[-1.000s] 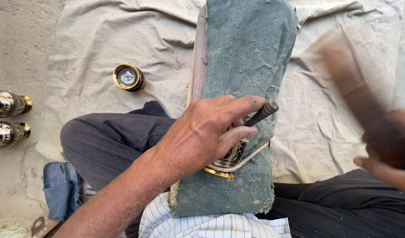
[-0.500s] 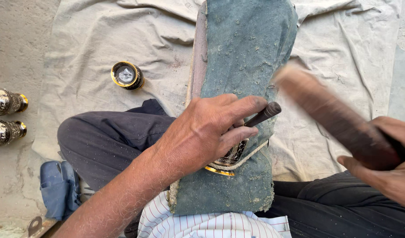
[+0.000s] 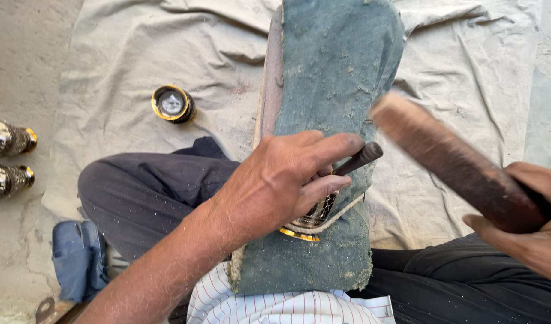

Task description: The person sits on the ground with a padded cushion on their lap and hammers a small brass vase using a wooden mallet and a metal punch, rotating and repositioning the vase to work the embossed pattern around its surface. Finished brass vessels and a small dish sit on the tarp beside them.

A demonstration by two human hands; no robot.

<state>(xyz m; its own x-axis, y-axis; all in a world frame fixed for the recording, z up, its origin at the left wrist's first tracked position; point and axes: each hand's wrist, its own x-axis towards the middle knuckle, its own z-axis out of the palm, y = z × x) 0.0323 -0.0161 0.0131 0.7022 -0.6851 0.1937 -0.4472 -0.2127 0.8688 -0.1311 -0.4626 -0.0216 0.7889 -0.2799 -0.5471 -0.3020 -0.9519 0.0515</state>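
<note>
Punch tool, a dark rod, is pinched in the left hand and set against a small gold-rimmed metal piece on the green-cloth-covered board across the lap. Head view only: right hand grip is closed around a wooden mallet, blurred, just beside the rod's end. Striking step judged in hand; next blow calls for the rod held steady. Round tin lies apart on the sheet.

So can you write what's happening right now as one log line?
left hand: holds punch on metal piece | right hand: grips mallet, blurred | pad: on lap
</note>
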